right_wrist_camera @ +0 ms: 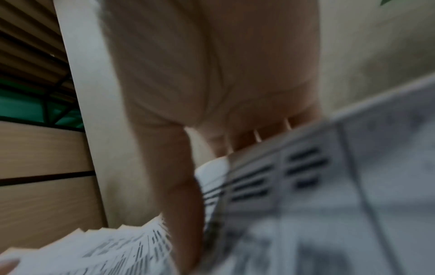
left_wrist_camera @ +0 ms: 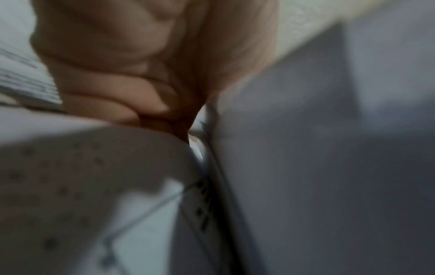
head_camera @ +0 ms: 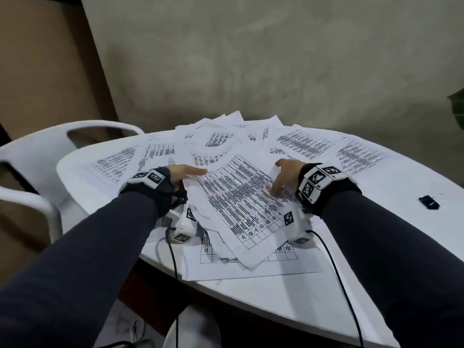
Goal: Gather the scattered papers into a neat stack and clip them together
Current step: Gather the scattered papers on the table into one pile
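Left hand: the left hand [head_camera: 184, 172] is gripping the left edge of the gathered sheets [head_camera: 241, 197], thumb lying over the top page and the other fingers [left_wrist_camera: 113, 93] tucked under it, as the blurred left wrist view is showing.
Right hand: the right hand [head_camera: 286, 175] is gripping the opposite, right edge of the same bundle, thumb [right_wrist_camera: 179, 186] pressing on the printed face and the remaining fingers going behind the paper.
Gathered sheets: printed tables, sitting between the two hands, their lower corners fanning out unevenly toward the person and overlapping a flat page beneath.
Loose papers: more printed pages [head_camera: 303, 144] are lying spread beyond the fingertips, reaching from far left of the left hand to far right of the right hand, many overlapping one another.
Binder clip: a small black clip [head_camera: 429, 202] is lying on the bare tabletop well to the right of the right wrist, apart from every page.
Table: the white table [head_camera: 376, 247] is carrying everything.
In the way: the raised bundle is hiding the pages directly under it, and both wrist cameras are blurring heavily.
Around: a white plastic chair [head_camera: 32, 156] is standing left of the left arm; a grey wall [head_camera: 276, 59] is rising behind the far pages; dark cables [head_camera: 173, 257] are trailing from both wrists toward the person.
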Action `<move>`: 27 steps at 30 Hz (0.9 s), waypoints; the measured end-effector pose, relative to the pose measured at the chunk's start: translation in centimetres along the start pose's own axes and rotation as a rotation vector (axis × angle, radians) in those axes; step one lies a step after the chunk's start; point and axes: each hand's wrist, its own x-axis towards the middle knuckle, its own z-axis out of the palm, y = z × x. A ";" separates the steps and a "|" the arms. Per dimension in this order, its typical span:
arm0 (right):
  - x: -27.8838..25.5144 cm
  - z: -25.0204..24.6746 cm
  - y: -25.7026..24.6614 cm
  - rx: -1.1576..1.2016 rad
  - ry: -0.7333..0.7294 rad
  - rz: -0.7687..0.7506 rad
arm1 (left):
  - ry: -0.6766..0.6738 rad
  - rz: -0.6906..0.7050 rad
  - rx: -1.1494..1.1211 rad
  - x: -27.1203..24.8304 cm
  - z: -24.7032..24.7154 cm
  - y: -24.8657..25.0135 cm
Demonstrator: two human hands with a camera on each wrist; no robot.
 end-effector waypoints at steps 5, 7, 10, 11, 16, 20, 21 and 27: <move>0.4 0.0 0.1 0.017 -0.121 -0.014 | 0.055 0.017 0.269 -1.0 0.1 0.6; 0.9 -0.6 1.3 0.139 0.020 0.068 | 0.104 0.062 0.344 -1.1 -0.7 0.7; 0.9 -1.5 3.5 0.334 0.154 0.216 | 0.118 0.070 0.333 -1.1 -2.8 0.9; 1.1 -1.5 3.9 0.415 0.111 0.253 | 0.127 0.054 0.335 -1.1 -3.3 0.9; 0.8 0.1 2.9 0.766 -0.061 0.202 | 0.149 -0.035 0.472 -2.0 -2.2 0.2; 0.3 0.9 1.2 0.643 -0.070 0.151 | 0.109 -0.017 0.425 -1.6 -0.7 0.2; 0.5 1.1 1.2 0.633 -0.086 0.155 | 0.091 -0.005 0.401 -1.8 -0.5 0.4; 0.9 1.2 1.3 0.497 -0.021 0.204 | -0.009 0.205 0.346 -1.6 0.4 0.8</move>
